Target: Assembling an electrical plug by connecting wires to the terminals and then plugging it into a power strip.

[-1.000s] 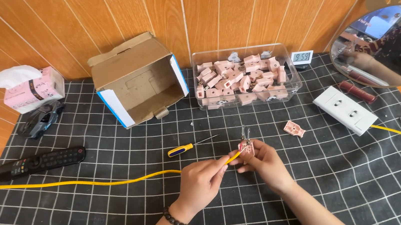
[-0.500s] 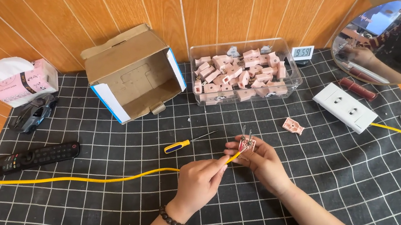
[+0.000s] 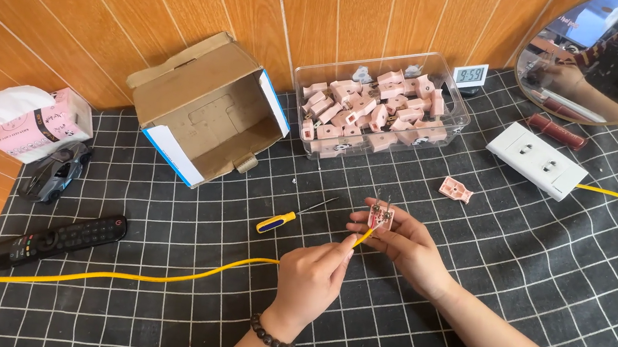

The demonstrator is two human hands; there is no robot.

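My right hand (image 3: 408, 247) holds a small pink plug piece (image 3: 380, 218) with metal prongs standing up from it. My left hand (image 3: 310, 278) pinches the end of a yellow cable (image 3: 158, 273) and holds it against the underside of that piece. The cable runs off to the left across the black gridded cloth (image 3: 532, 253). A yellow-handled screwdriver (image 3: 284, 219) lies just left of my hands. Another pink plug piece (image 3: 455, 189) lies loose behind my right hand.
At the back stand a clear bin of pink plug parts (image 3: 382, 113) and an open cardboard box (image 3: 207, 111) on its side. A white power strip (image 3: 537, 159), a round mirror (image 3: 609, 56), a black remote (image 3: 57, 239), a toy car (image 3: 55, 168) and a tissue pack (image 3: 32, 122) lie around.
Both hands stay together at the pink piece with only slight shifts; the view has drifted a little. Nothing was picked up or let go.
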